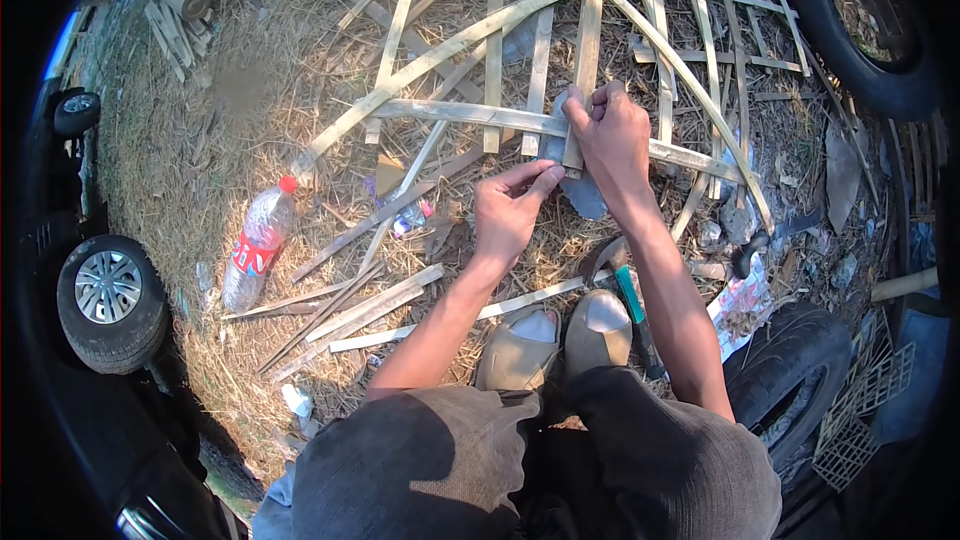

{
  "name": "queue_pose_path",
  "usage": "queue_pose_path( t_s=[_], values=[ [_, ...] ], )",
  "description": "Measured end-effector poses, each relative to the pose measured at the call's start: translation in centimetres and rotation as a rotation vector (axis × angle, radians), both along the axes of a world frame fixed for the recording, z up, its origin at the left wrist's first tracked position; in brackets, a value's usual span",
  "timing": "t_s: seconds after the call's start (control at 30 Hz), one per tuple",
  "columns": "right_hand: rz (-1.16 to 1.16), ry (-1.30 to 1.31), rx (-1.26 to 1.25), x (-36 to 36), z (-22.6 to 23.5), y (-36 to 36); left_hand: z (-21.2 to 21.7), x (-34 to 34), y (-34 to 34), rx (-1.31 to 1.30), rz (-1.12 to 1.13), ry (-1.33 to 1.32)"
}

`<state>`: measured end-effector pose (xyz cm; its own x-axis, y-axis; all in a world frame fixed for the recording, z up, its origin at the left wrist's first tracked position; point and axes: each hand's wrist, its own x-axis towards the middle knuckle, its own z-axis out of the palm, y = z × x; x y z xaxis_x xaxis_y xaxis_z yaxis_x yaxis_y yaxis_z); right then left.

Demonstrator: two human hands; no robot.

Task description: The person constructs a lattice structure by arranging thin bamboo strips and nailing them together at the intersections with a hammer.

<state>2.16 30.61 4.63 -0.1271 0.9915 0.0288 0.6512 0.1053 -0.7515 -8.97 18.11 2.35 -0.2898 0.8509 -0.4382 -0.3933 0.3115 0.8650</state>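
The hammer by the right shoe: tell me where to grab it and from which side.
Probably the green handle, from the right. It lies flat and bare between the right shoe and the right forearm, while the head is half hidden under the wrist.

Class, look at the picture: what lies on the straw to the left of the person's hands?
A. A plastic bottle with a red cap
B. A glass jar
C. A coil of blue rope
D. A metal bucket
A: a clear plastic bottle with a red cap lies on its side on the straw, left of the left hand, while the right hand grips a bamboo strip.
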Motion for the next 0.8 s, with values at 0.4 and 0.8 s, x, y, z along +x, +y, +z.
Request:
queue_pose_path(
  t_s=[0.4, 0.8],
  values=[
    [0.073, 0.169, -0.074, 1.5, -1.1, 1.7, 5.0, -3.1, 5.0, 0.238, -0.260, 0.734],
    [0.229, 0.076, -0.356, 3.1, -0.3, 3.9, 4.1, -3.4, 8.6, 0.537, -0.533, 1.131]
  ],
)
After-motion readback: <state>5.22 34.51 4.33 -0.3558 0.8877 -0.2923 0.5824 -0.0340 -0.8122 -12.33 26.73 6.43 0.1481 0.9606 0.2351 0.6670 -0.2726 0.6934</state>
